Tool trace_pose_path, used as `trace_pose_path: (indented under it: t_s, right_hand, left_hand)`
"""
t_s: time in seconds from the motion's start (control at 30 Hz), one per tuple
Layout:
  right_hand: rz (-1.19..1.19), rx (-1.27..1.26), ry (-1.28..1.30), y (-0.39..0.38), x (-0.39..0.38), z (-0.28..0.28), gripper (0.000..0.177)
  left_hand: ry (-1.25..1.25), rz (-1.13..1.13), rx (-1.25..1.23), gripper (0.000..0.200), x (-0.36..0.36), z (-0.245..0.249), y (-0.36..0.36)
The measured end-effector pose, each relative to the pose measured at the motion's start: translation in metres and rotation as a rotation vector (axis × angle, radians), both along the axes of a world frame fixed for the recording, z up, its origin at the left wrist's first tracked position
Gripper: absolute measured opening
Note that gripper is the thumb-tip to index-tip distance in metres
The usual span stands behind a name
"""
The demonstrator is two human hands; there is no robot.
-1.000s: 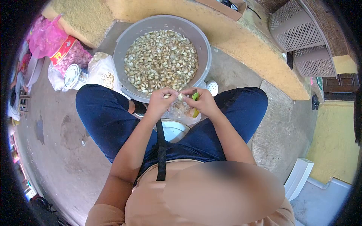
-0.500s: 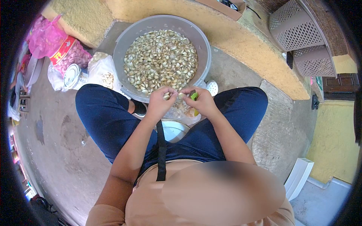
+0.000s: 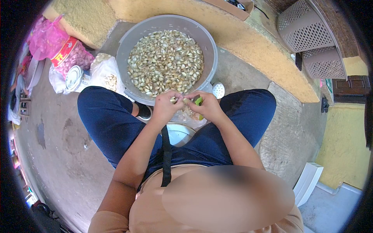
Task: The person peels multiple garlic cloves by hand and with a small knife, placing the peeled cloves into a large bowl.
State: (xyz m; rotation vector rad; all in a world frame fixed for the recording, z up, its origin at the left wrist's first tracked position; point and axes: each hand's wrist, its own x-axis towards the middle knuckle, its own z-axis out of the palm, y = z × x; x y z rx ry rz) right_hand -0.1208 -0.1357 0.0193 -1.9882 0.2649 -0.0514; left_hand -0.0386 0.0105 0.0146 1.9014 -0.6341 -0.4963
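A large grey tub point(image 3: 211, 64) holds many garlic cloves point(image 3: 165, 62) in front of me. At its near edge, my left hand point(image 3: 167, 103) has its fingers closed round a garlic clove point(image 3: 173, 99). My right hand point(image 3: 206, 105) meets it with the fingertips pinched and holds a small tool with a green handle point(image 3: 199, 101). Another small pale clove point(image 3: 185, 101) lies between the fingertips of both hands. Below the hands are a clear plastic bag with peelings point(image 3: 188, 116) and a white basin point(image 3: 180, 134) between my legs.
Pink mesh bags point(image 3: 75, 58), a tin can point(image 3: 74, 79) and a white bag of cloves point(image 3: 105, 75) stand at the left. A slotted spoon point(image 3: 218, 90) is right of the tub. Perforated baskets point(image 3: 307, 33) are at the upper right, a white box point(image 3: 308, 182) lower right.
The fingertips have shifted slightly around the clove between them, and the green-handled tool has turned a little. Both arms stay almost in place.
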Motion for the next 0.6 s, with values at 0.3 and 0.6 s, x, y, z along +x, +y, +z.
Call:
trace_pose_path:
  t_s: [0.3, 0.6]
  right_hand:
    - [-0.132, 0.730, 0.169, 0.003, 0.000, 0.006, 0.024]
    - [-0.218, 0.250, 0.176, 0.005, 0.004, -0.015, 0.029]
  left_hand:
    - [0.865, 0.078, -0.310, 0.007, -0.002, -0.010, -0.004]
    - [0.651, 0.175, -0.182, 0.009, -0.004, -0.015, -0.005]
